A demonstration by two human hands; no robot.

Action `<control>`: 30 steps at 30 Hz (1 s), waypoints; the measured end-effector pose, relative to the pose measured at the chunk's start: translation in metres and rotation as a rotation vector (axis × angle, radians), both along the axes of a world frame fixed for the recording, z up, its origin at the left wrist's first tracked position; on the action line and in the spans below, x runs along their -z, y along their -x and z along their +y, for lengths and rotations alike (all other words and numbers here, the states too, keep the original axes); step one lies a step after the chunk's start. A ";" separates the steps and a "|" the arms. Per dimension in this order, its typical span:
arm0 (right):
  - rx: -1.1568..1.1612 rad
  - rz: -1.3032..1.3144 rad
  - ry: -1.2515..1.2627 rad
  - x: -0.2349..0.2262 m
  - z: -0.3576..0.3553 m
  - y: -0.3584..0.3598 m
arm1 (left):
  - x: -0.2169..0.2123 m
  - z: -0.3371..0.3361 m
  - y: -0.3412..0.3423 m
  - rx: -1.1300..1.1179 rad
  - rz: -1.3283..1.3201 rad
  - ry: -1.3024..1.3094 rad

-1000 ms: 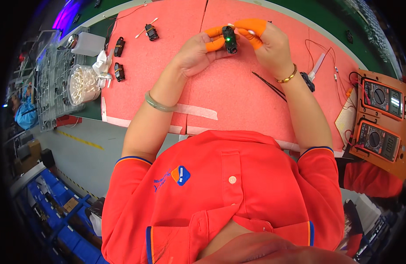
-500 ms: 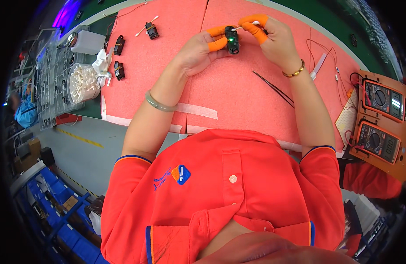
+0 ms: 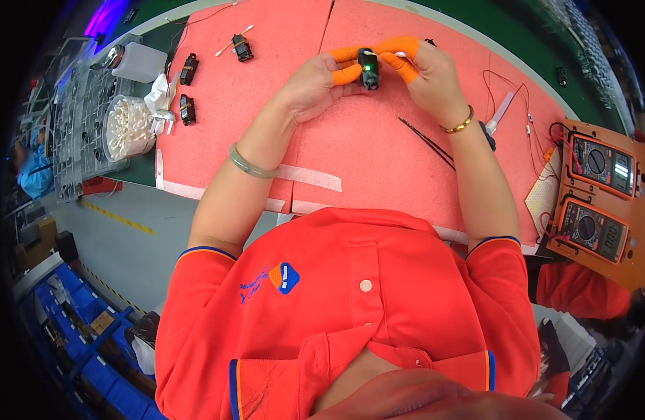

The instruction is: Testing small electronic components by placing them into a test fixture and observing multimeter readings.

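My left hand (image 3: 324, 82), orange cots on its fingers, grips a small black electronic module (image 3: 369, 77) upright over the pink mat. A green light glows on the module. In my right hand (image 3: 431, 75), also with orange cots, a cotton swab (image 3: 400, 54) is pinched. One swab end lies at the module's top; whether it touches cannot be made out. Black tweezers (image 3: 427, 143) rest on the mat beside my right forearm. Two more black modules (image 3: 189, 68) sit at the left of the mat, and a swab lies with another module (image 3: 242, 47).
A tub of cotton swabs (image 3: 129, 133) and a white bottle (image 3: 140, 63) stand left of the pink mat (image 3: 266, 24). Clear plastic trays (image 3: 74, 150) are beyond them. Two orange multimeters (image 3: 602, 164) with thin leads sit on a brown board at the right.
My right hand has come slightly down and left, and its fingers are closer round the swab beside the module. The whole view has shifted a little.
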State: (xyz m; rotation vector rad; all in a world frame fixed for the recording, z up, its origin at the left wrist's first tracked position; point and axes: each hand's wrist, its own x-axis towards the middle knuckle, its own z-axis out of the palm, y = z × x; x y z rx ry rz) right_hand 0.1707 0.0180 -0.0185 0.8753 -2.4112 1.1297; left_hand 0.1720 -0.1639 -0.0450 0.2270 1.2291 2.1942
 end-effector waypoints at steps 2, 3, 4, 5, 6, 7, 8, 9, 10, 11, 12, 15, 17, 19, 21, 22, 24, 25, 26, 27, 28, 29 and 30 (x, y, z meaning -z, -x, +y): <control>-0.006 -0.094 0.087 -0.002 0.005 0.003 | 0.001 0.000 0.001 -0.003 0.010 0.003; -0.006 -0.142 0.130 -0.003 0.006 0.004 | 0.002 0.001 0.001 -0.001 0.019 0.006; -0.004 -0.143 0.129 -0.003 0.006 0.003 | 0.002 0.002 0.001 0.000 0.027 0.008; -0.003 -0.098 0.079 -0.002 0.004 0.003 | 0.002 0.002 0.001 0.001 0.027 0.006; -0.001 -0.053 0.029 -0.002 0.002 0.002 | 0.002 0.002 0.001 -0.004 0.019 0.006; 0.000 -0.008 -0.021 -0.002 0.001 0.001 | 0.001 0.001 0.001 -0.009 0.012 0.005; -0.002 -0.008 -0.021 -0.002 0.001 0.001 | 0.001 0.000 0.001 -0.018 0.006 0.007; -0.007 -0.009 -0.029 -0.002 0.003 0.000 | 0.001 0.000 0.001 -0.020 0.006 0.007; -0.011 -0.009 -0.036 -0.003 0.004 -0.001 | 0.001 0.001 0.001 -0.009 0.019 0.023; -0.016 -0.010 -0.044 -0.004 0.005 -0.002 | 0.001 0.002 0.001 0.003 0.031 0.039; -0.016 -0.010 -0.043 -0.004 0.004 0.000 | 0.001 0.002 0.001 0.015 0.044 0.055; -0.021 -0.158 0.095 -0.007 0.004 0.001 | 0.002 0.001 0.001 0.015 0.050 0.042; -0.001 -0.119 0.049 -0.004 0.005 -0.002 | 0.002 0.003 0.000 0.016 0.054 0.035; 0.029 -0.041 -0.033 -0.001 0.003 -0.004 | 0.002 0.003 0.001 0.034 0.056 0.058; 0.054 -0.072 -0.004 -0.006 0.009 -0.007 | 0.000 0.003 0.001 0.048 0.061 0.070; 0.077 -0.105 0.022 -0.010 0.014 -0.009 | -0.001 0.003 0.000 0.027 0.053 0.061; 0.095 -0.146 0.046 -0.013 0.026 -0.016 | -0.002 0.002 -0.002 -0.024 0.025 0.040; 0.099 -0.122 -0.063 -0.012 0.035 -0.023 | -0.002 0.003 -0.002 -0.026 0.026 0.038; 0.103 -0.099 -0.172 -0.012 0.043 -0.032 | -0.001 0.003 -0.003 -0.031 0.030 0.032; 0.106 -0.075 -0.281 -0.012 0.051 -0.040 | -0.001 0.003 -0.003 -0.036 0.035 0.027; 0.111 -0.075 -0.283 -0.014 0.058 -0.048 | -0.001 0.004 -0.003 -0.034 0.039 0.021; 0.099 -0.041 -0.294 -0.017 0.065 -0.058 | 0.000 0.004 -0.003 -0.029 0.039 0.020; 0.092 -0.008 -0.305 -0.019 0.071 -0.066 | 0.000 0.004 -0.004 -0.034 0.046 0.030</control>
